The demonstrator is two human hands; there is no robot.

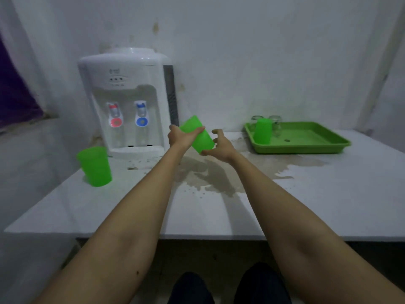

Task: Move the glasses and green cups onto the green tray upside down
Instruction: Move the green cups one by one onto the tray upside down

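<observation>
A green cup hangs tilted in the air above the table's middle. My left hand grips its upper part. My right hand touches its lower end with thumb and fingers partly spread. A second green cup stands upright near the table's left edge. The green tray lies at the back right. In its far-left corner a third green cup stands upside down, with two glasses behind it.
A white water dispenser with a red and a blue tap stands at the back left. A wet brownish spill spreads across the white table under my hands. The table's front edge is close to my legs.
</observation>
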